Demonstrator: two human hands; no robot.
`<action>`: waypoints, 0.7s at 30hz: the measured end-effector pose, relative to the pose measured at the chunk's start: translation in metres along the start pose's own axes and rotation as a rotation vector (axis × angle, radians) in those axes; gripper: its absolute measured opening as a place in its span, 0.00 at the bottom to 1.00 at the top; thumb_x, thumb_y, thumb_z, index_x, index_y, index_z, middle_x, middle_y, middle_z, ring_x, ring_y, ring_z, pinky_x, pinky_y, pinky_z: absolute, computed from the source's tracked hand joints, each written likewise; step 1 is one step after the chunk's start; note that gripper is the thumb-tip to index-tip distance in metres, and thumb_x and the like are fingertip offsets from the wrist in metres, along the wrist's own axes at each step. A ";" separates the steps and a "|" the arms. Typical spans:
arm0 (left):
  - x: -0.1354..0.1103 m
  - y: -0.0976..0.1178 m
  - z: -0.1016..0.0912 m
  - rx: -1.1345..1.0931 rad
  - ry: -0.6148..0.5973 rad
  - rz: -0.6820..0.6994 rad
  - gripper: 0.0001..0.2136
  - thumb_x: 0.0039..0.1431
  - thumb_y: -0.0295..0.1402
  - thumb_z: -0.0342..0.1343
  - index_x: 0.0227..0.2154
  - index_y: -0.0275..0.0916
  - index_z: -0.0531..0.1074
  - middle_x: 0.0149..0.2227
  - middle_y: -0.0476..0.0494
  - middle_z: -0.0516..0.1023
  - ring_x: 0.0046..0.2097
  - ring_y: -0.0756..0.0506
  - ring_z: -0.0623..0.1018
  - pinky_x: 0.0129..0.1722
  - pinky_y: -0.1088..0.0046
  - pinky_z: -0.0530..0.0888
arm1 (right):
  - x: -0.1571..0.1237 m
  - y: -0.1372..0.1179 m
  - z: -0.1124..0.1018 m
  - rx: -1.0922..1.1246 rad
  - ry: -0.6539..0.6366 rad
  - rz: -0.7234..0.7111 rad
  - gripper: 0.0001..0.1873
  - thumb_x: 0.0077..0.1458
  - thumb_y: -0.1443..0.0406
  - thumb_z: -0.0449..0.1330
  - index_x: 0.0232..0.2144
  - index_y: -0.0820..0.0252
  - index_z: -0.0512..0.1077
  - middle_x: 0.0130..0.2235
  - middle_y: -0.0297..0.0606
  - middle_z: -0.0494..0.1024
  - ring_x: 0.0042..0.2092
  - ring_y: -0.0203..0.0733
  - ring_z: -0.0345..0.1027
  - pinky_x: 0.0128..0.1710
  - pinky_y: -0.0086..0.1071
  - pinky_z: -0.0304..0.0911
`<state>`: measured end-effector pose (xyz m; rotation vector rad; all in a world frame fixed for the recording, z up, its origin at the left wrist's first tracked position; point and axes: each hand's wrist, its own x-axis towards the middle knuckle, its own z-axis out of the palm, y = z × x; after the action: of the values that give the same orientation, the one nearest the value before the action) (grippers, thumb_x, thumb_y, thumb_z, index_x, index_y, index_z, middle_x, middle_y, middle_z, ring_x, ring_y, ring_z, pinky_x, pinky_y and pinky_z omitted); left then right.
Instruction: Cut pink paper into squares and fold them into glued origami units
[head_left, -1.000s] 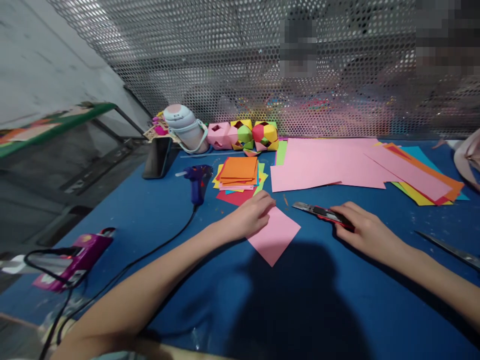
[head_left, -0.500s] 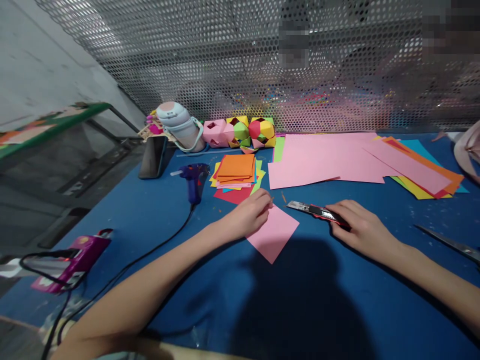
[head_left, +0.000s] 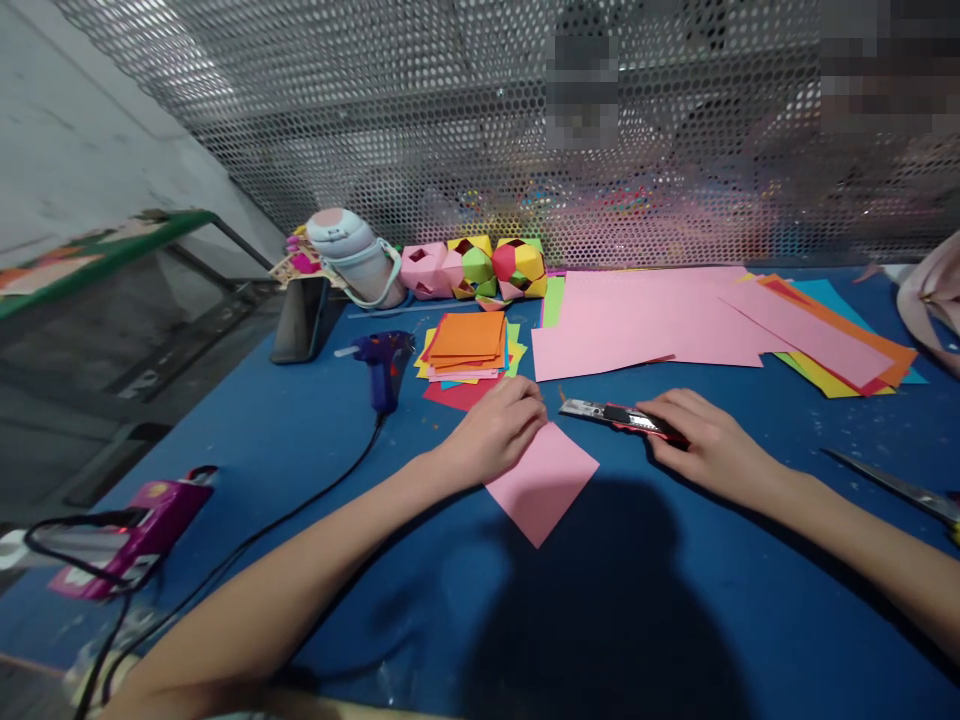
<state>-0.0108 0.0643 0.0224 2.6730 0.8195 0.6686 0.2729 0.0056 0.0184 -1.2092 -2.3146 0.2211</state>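
Note:
A small pink paper square (head_left: 546, 482) lies on the blue table (head_left: 637, 600) in front of me. My left hand (head_left: 496, 430) rests on its upper left corner, fingers curled and pressed onto the paper. My right hand (head_left: 701, 440) lies over the handle of a red and black utility knife (head_left: 609, 414), whose metal tip points left towards the pink square. The knife lies flat on the table.
A stack of coloured paper squares (head_left: 470, 345), a blue glue gun (head_left: 385, 365) with its cord, large pink sheets (head_left: 660, 320), folded paper cubes (head_left: 480, 268), a bottle (head_left: 349, 254) and a phone (head_left: 300, 318) lie further back. A metal ruler (head_left: 892, 487) lies at right, a purple device (head_left: 131, 535) at left. Perforated metal screen behind.
Both hands stay nearly where they were. The left hand's fingers have shifted slightly on the pink square's corner; the knife and right hand sit a little further left in view.

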 end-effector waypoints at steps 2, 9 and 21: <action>0.000 0.001 -0.001 0.000 -0.023 0.009 0.09 0.63 0.28 0.45 0.32 0.35 0.70 0.36 0.40 0.69 0.39 0.46 0.69 0.39 0.68 0.70 | 0.004 0.001 0.001 0.011 -0.016 -0.021 0.16 0.55 0.70 0.53 0.47 0.63 0.67 0.40 0.45 0.73 0.41 0.45 0.65 0.40 0.41 0.65; 0.001 0.002 -0.001 -0.035 -0.057 0.018 0.10 0.64 0.28 0.44 0.32 0.35 0.69 0.35 0.40 0.70 0.39 0.47 0.69 0.39 0.68 0.69 | 0.008 0.006 -0.003 0.055 -0.119 -0.084 0.18 0.56 0.69 0.53 0.50 0.63 0.68 0.39 0.44 0.73 0.41 0.45 0.64 0.40 0.40 0.65; -0.001 0.006 -0.004 -0.072 -0.103 0.028 0.08 0.63 0.28 0.44 0.34 0.37 0.68 0.36 0.42 0.73 0.40 0.47 0.71 0.41 0.67 0.68 | 0.006 0.006 -0.002 0.107 -0.104 -0.067 0.19 0.57 0.68 0.53 0.52 0.57 0.67 0.40 0.42 0.73 0.42 0.44 0.64 0.41 0.41 0.64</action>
<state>-0.0109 0.0593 0.0278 2.6336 0.7180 0.5510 0.2752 0.0139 0.0207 -1.0891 -2.3950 0.3866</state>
